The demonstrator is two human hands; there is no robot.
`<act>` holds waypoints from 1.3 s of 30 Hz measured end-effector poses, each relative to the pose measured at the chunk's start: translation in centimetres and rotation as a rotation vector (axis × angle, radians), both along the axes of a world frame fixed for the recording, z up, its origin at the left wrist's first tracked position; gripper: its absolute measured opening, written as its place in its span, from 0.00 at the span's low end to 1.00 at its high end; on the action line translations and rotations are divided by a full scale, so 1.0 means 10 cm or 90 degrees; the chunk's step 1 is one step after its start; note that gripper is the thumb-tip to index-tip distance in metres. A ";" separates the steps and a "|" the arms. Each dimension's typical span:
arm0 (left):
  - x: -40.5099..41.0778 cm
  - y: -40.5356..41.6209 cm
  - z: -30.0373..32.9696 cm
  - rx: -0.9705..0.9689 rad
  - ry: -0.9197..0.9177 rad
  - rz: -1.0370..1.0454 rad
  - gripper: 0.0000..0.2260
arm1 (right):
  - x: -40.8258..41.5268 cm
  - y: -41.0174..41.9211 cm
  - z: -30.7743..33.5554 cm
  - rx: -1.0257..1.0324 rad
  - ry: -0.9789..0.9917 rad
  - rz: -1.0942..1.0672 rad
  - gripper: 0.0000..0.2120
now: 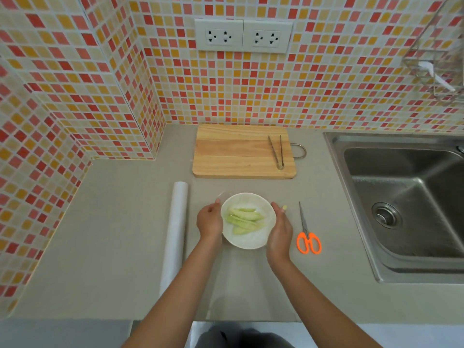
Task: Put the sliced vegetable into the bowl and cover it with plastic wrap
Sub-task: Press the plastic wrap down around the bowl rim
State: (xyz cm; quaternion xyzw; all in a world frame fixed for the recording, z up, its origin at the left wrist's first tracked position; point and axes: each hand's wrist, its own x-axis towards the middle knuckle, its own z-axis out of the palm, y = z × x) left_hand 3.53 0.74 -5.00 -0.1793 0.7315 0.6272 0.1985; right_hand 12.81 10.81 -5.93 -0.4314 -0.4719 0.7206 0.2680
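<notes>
A white bowl point(247, 241) stands on the grey counter in front of me, with several pale green vegetable slices point(244, 219) inside. A thin clear film of plastic wrap point(221, 195) seems to lie over it, with a loose edge at the bowl's far left. My left hand point(209, 221) lies against the bowl's left side, my right hand point(280, 232) against its right side, fingers fairly straight along the rim. The roll of plastic wrap point(174, 233) lies lengthwise on the counter, just left of my left hand.
Orange-handled scissors point(308, 238) lie right of the bowl. A wooden cutting board point(233, 153) with metal tongs point(276, 151) on it sits behind, by the tiled wall. A steel sink point(406, 204) fills the right side. Sockets point(242, 35) are on the wall.
</notes>
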 end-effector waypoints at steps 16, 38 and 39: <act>-0.08 -0.10 -0.31 -0.078 0.178 -0.113 0.10 | -0.11 0.09 -0.19 0.127 -0.077 0.027 0.20; 0.10 -0.19 -0.34 -0.077 0.354 -0.084 0.11 | -0.16 0.10 -0.17 0.123 -0.100 0.027 0.21; 0.11 -0.19 -0.34 -0.070 0.355 -0.093 0.11 | -0.16 0.10 -0.16 0.116 -0.099 0.025 0.21</act>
